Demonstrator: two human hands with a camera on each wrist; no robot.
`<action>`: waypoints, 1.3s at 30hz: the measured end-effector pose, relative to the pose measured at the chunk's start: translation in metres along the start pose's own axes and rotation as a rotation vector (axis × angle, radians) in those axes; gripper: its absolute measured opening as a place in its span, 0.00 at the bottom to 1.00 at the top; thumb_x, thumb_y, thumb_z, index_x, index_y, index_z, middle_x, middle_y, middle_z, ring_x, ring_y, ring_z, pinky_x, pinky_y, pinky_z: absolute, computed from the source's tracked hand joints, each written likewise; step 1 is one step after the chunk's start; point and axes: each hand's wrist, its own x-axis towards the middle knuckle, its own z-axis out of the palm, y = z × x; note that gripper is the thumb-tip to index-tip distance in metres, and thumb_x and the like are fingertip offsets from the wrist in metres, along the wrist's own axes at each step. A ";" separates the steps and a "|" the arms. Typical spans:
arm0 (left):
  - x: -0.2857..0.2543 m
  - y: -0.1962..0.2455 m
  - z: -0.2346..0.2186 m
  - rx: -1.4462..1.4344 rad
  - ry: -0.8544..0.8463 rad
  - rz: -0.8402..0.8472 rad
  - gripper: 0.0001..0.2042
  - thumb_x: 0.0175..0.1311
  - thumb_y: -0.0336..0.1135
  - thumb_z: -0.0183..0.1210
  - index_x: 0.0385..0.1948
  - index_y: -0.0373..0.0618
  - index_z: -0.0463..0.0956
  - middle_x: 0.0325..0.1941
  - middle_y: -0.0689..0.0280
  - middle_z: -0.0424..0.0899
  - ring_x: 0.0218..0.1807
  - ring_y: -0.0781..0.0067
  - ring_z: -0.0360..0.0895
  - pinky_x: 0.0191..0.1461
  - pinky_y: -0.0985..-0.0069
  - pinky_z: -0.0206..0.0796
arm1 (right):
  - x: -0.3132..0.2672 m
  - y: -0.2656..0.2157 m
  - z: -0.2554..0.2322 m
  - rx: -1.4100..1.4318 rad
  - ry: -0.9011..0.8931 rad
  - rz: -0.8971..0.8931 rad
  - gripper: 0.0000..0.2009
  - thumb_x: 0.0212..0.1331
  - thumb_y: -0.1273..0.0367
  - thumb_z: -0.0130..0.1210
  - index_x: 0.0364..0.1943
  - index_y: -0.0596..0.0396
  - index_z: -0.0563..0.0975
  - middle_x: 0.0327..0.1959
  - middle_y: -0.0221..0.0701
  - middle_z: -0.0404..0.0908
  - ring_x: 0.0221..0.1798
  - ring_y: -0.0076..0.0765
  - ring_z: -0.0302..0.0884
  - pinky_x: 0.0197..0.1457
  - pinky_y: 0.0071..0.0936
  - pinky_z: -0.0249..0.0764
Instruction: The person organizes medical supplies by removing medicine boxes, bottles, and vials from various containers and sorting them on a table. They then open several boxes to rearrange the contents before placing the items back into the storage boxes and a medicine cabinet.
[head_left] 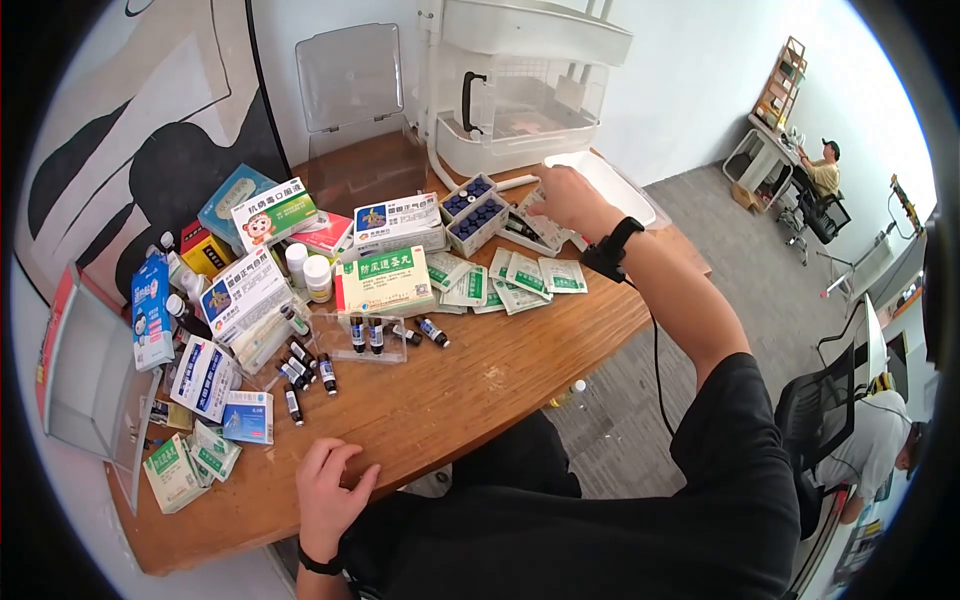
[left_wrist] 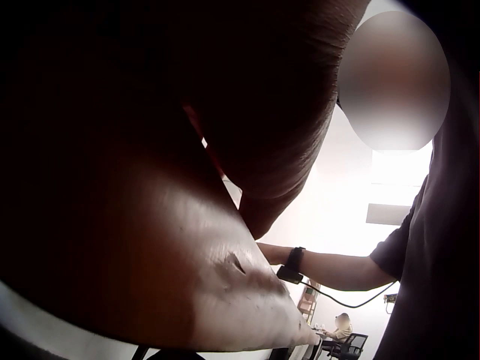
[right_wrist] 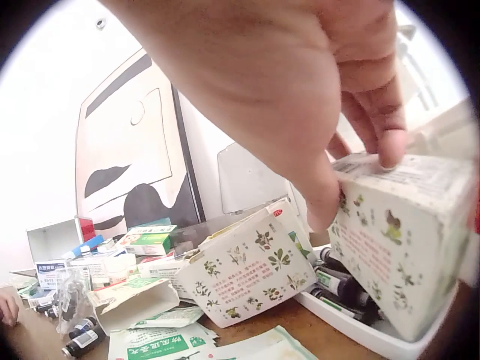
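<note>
My right hand point(head_left: 580, 200) reaches to the far right end of the table. In the right wrist view its thumb and fingers grip a white box printed with plants point(right_wrist: 397, 240), tilted in a white tray point(right_wrist: 341, 324). Dark capped bottles point(right_wrist: 334, 285) lie in that tray beside the box. A second plant-printed box point(right_wrist: 247, 274) leans just left of it. My left hand point(head_left: 332, 490) rests by the table's near edge, fingers loosely bent and holding nothing. Nearest to it are a small dark vial point(head_left: 293, 404) and a blue box point(head_left: 248, 417).
Two open boxes of blue-capped vials point(head_left: 478, 228) stand at the back. Green-white sachets point(head_left: 520, 275), medicine boxes point(head_left: 385, 280) and white bottles point(head_left: 317, 278) crowd the wooden table point(head_left: 500, 370). A clear-fronted case point(head_left: 530, 110) stands behind. Two people sit farther off.
</note>
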 end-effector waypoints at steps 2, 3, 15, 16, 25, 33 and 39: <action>0.000 -0.001 0.001 -0.002 0.005 0.015 0.15 0.51 0.28 0.78 0.40 0.41 0.84 0.42 0.63 0.80 0.31 0.70 0.75 0.33 0.74 0.68 | -0.012 -0.004 -0.003 -0.011 0.022 0.033 0.28 0.59 0.61 0.75 0.57 0.64 0.78 0.52 0.51 0.85 0.60 0.59 0.82 0.64 0.47 0.80; 0.000 -0.001 0.000 -0.006 0.014 0.028 0.15 0.51 0.28 0.78 0.40 0.41 0.84 0.42 0.63 0.80 0.31 0.69 0.75 0.33 0.74 0.68 | -0.019 -0.007 -0.006 -0.025 0.042 0.062 0.29 0.60 0.61 0.75 0.60 0.64 0.76 0.53 0.51 0.84 0.60 0.60 0.82 0.64 0.47 0.80; 0.001 -0.001 0.000 -0.001 -0.030 -0.019 0.14 0.53 0.27 0.77 0.40 0.40 0.84 0.42 0.63 0.80 0.33 0.71 0.75 0.33 0.74 0.67 | -0.146 -0.032 0.000 0.221 0.268 0.000 0.25 0.65 0.67 0.70 0.64 0.59 0.77 0.59 0.45 0.81 0.64 0.57 0.78 0.65 0.47 0.78; 0.001 0.000 -0.001 0.002 -0.040 -0.019 0.14 0.53 0.27 0.77 0.40 0.40 0.84 0.42 0.63 0.80 0.33 0.71 0.75 0.33 0.74 0.67 | -0.151 -0.031 0.004 0.204 0.304 -0.028 0.24 0.65 0.67 0.69 0.63 0.58 0.77 0.57 0.44 0.81 0.62 0.57 0.80 0.63 0.47 0.79; -0.069 0.014 -0.027 0.087 -0.025 0.133 0.13 0.51 0.28 0.79 0.36 0.43 0.84 0.37 0.61 0.82 0.37 0.58 0.82 0.39 0.68 0.73 | -0.265 -0.051 0.030 0.462 0.396 0.058 0.10 0.64 0.70 0.73 0.44 0.56 0.84 0.28 0.35 0.79 0.27 0.39 0.79 0.33 0.34 0.76; -0.277 -0.027 -0.049 0.755 -0.228 -0.376 0.21 0.65 0.43 0.75 0.44 0.33 0.80 0.31 0.59 0.84 0.41 0.53 0.87 0.45 0.63 0.79 | -0.484 -0.034 0.153 0.386 -0.933 0.573 0.27 0.82 0.48 0.51 0.48 0.65 0.81 0.44 0.59 0.88 0.48 0.69 0.85 0.49 0.51 0.79; -0.308 -0.033 -0.030 -0.098 -0.205 -1.401 0.28 0.72 0.55 0.68 0.36 0.27 0.85 0.21 0.58 0.87 0.22 0.64 0.89 0.27 0.66 0.79 | -0.578 -0.032 0.221 0.710 -1.134 0.773 0.29 0.84 0.48 0.44 0.54 0.61 0.85 0.49 0.49 0.92 0.56 0.52 0.90 0.58 0.42 0.81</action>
